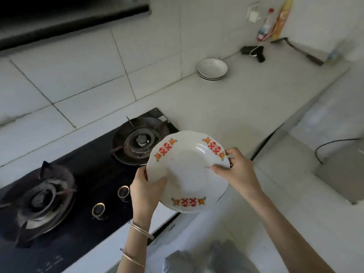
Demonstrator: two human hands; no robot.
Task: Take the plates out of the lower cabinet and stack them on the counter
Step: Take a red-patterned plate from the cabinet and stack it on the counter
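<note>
A white plate (pixel 187 174) with red and orange motifs on its rim is held in the air over the counter's front edge, just right of the stove. My left hand (pixel 144 191) grips its left rim, thumb on top. My right hand (pixel 235 170) grips its right rim. Another rim shows under the plate at the right hand, so there may be more than one. A small stack of plain white plates (pixel 212 68) sits on the counter (pixel 246 99) at the back, near the wall.
A black two-burner gas stove (pixel 78 184) fills the left side. At the back right stand a bottle (pixel 265 26), a yellow packet (pixel 281 18), a black device with a white cable (pixel 254 52) and a knife (pixel 301 50). A floor cable (pixel 334 144) lies right.
</note>
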